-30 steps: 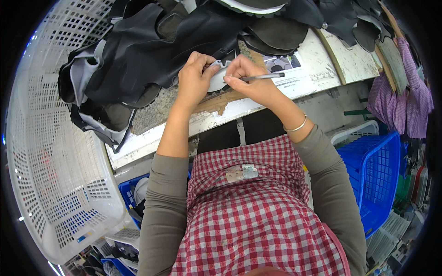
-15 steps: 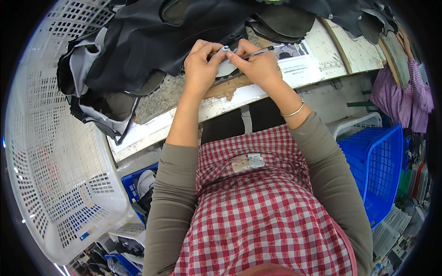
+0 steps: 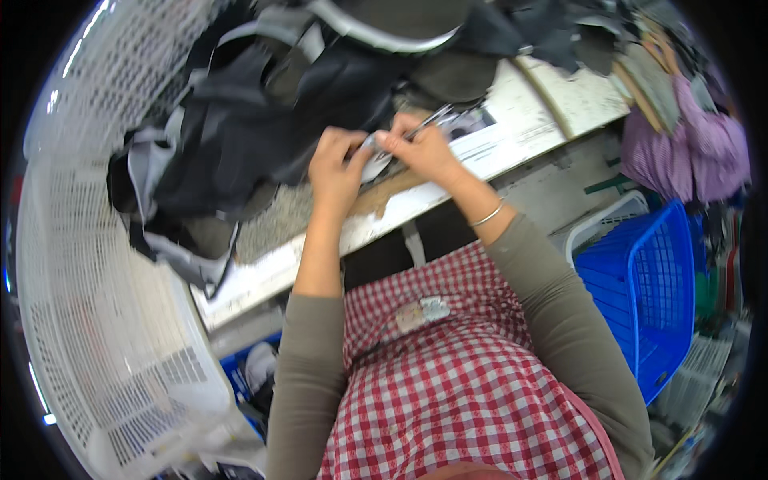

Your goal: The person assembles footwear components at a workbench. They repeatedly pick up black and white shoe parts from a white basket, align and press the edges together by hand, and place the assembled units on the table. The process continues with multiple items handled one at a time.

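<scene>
My left hand [image 3: 336, 166] is closed, thumb and index finger pinching a small white-and-grey piece [image 3: 376, 166] of sheet material, probably leather. Against the same piece press the fingertips of my right hand [image 3: 426, 154], which also grips a slim pen [image 3: 432, 118] slanting up and to the right. Both hands meet above the near edge of the workbench. Directly beyond them spreads a heap of black leather [image 3: 232, 148] with large cut-out holes and a pale underside. The picture is blurred, so fine detail on the small piece is lost.
A white workbench [image 3: 512, 156] carries a printed sheet [image 3: 480, 146] and a rough brown board edge [image 3: 392, 194]. To the left stands a big white perforated basket [image 3: 72, 264]; at right, a blue basket [image 3: 640, 280]. A co-worker in a purple checked sleeve [image 3: 696, 140] is at far right.
The whole view has tilted and shifted, with the bench and leather now slanting more. My hands still hold the small piece and pen, almost unchanged in grip.
</scene>
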The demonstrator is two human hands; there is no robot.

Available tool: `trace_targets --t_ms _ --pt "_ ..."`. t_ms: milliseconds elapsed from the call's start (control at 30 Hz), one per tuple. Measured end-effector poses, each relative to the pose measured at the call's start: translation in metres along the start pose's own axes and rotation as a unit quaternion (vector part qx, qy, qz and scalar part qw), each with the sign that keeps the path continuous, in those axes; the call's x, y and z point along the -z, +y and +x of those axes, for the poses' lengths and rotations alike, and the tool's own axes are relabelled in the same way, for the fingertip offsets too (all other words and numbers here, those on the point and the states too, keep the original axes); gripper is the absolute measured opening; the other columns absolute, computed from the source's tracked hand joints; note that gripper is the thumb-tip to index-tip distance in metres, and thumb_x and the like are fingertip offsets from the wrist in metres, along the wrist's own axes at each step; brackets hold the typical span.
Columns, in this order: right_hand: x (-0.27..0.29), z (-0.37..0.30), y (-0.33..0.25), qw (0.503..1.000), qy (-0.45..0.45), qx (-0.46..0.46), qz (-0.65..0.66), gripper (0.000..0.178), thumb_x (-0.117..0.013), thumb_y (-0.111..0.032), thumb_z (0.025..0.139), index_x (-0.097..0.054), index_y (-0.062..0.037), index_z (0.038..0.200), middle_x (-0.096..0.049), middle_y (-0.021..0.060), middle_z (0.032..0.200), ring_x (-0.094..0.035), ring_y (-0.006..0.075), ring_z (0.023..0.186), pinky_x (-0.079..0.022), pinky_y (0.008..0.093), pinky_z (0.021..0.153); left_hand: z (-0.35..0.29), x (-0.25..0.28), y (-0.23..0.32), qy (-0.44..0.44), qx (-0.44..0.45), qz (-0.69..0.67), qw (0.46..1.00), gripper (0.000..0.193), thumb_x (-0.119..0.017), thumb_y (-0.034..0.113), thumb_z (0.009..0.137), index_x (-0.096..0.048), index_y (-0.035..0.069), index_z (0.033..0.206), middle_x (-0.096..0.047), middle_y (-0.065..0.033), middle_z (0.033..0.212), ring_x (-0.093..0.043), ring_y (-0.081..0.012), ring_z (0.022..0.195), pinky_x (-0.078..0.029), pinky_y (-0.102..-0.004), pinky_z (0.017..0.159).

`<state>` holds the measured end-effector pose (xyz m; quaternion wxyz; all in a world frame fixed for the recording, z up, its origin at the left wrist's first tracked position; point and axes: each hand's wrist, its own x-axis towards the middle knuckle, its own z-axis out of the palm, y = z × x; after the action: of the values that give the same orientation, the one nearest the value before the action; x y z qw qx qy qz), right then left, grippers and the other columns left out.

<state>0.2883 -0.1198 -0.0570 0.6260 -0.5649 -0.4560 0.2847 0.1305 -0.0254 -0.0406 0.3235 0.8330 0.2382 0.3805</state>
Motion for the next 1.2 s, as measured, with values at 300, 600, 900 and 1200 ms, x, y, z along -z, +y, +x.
trace_targets --t_ms 300,600,900,1200 --pt "0.016 -0.005 0.005 0.998 0.015 0.039 0.055 0.029 -0.059 -0.027 0.106 -0.067 -0.0036 0.093 -0.059 0.0007 0.080 -0.054 0.0068 0.069 -0.045 0.0249 0.064 -0.173 0.123 0.001 0.124 -0.039 0.330 0.935 0.051 -0.073 -0.002 0.083 -0.066 0.007 0.132 -0.064 -0.0198 0.127 -0.056 -0.0417 0.124 -0.044 -0.0537 0.105" --pt "0.019 0.005 0.022 0.985 -0.076 0.152 -0.042 0.032 -0.053 -0.028 0.106 -0.071 -0.0013 0.104 -0.070 0.0054 0.101 -0.063 0.0169 0.095 -0.051 0.0314 0.086 -0.393 0.330 -0.047 0.066 0.367 0.650 0.662 0.083 -0.060 -0.003 0.077 -0.044 0.018 0.155 -0.046 -0.0236 0.152 -0.041 -0.0430 0.142 -0.038 -0.0549 0.111" --pt "0.017 -0.008 0.004 0.995 -0.025 0.009 -0.098 0.027 -0.059 -0.022 0.104 -0.070 0.0004 0.094 -0.060 0.0023 0.086 -0.051 0.0112 0.079 -0.042 0.0266 0.074 -0.331 0.349 -0.052 0.010 0.440 0.585 0.681 0.102 -0.059 -0.013 0.084 -0.023 0.041 0.162 -0.028 -0.0174 0.166 -0.027 -0.0471 0.150 -0.028 -0.0823 0.104" --pt "0.017 -0.005 0.022 0.988 -0.020 0.053 -0.143 0.027 -0.062 -0.022 0.103 -0.074 0.0000 0.095 -0.068 0.0063 0.089 -0.059 0.0141 0.081 -0.047 0.0300 0.074 -0.349 0.412 -0.126 0.009 0.457 0.555 0.695 0.102 -0.056 -0.014 0.084 -0.023 0.042 0.162 -0.032 -0.0187 0.165 -0.033 -0.0456 0.149 -0.032 -0.0734 0.109"
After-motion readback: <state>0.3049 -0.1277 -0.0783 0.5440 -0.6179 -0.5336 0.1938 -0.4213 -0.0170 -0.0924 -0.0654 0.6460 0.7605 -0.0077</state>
